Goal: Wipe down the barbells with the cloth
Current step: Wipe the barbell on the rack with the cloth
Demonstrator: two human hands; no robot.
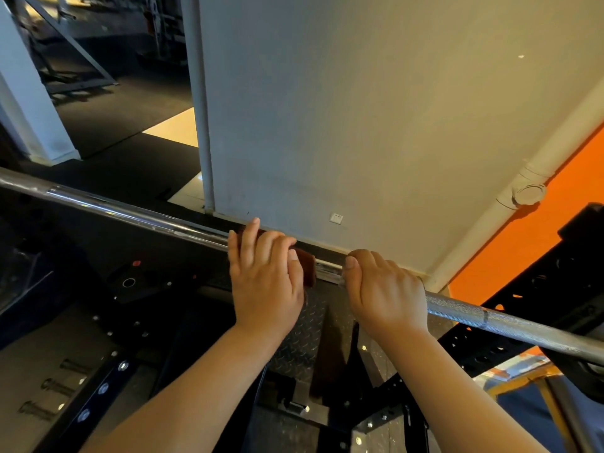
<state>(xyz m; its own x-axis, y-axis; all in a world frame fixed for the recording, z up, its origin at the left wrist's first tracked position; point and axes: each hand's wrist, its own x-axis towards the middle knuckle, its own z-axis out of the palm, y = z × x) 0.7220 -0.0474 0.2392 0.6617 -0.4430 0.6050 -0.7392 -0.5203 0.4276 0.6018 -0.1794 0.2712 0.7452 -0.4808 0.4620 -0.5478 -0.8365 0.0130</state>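
Note:
A long chrome barbell (137, 211) runs across the view from the upper left down to the lower right, resting at chest height. My left hand (264, 279) lies over the bar with its fingers curled round a dark reddish-brown cloth (307, 266) that is wrapped on the bar; only the cloth's right edge shows. My right hand (385, 289) grips the bare bar just to the right of the cloth, fingers wrapped over the top. A short stretch of bar shows between the two hands.
A black perforated rack upright (536, 289) rises at the right behind the bar. Below lies a black frame with a diamond-plate footplate (307, 335) and weight pegs (55, 387) at the lower left. A grey wall (376, 109) with a white pipe stands ahead.

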